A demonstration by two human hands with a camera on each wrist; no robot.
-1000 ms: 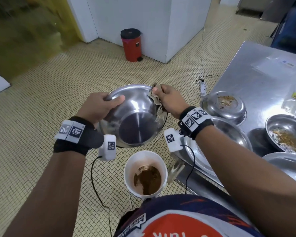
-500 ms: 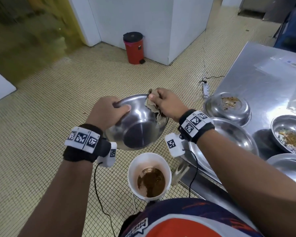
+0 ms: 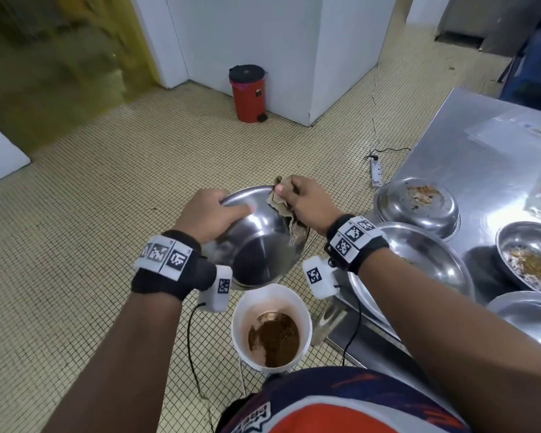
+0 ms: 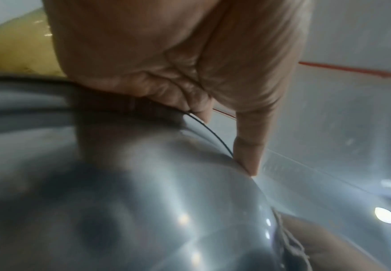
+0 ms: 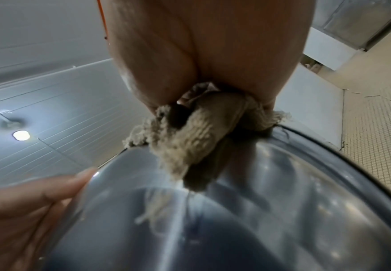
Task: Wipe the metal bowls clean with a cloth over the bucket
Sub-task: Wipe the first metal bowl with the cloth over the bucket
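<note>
Stainless steel, shiny and mostly clean inside, is what the held bowl [image 3: 260, 245] is made of; it is being kept tilted in the air directly above the white bucket [image 3: 272, 326], which is standing on the floor and is holding brown residue at its bottom. The bowl's rim is being gripped at the left side by the left hand [image 3: 210, 214], whose thumb is lying over the inner wall while the fingers are curled round the outside. A frayed beige cloth [image 3: 286, 214] is being pressed against the far right rim by the right hand [image 3: 306, 201], whose fingers are clamped on the bunched fabric; in the right wrist view loose threads of the cloth [image 5: 190, 139] are hanging down onto the bowl's inner wall [image 5: 259, 210]. Tagged black bands are being worn on both wrists. To the right, a steel table [image 3: 481, 157] is bearing further metal bowls: one upturned bowl [image 3: 417, 207] with crumbs on its base, a large bowl [image 3: 425, 264] partly hidden by the right forearm, a dirty bowl [image 3: 531, 257] with yellowish scraps, and another bowl [image 3: 531, 317] at the near edge. Small yellowish mosaic tiles are covering the floor [image 3: 107, 214]. A red pedal bin [image 3: 247, 92] with a black lid is standing against a white wall corner [image 3: 294, 57], and a white power strip [image 3: 376, 171] with a black cable is lying on the floor near the table.
</note>
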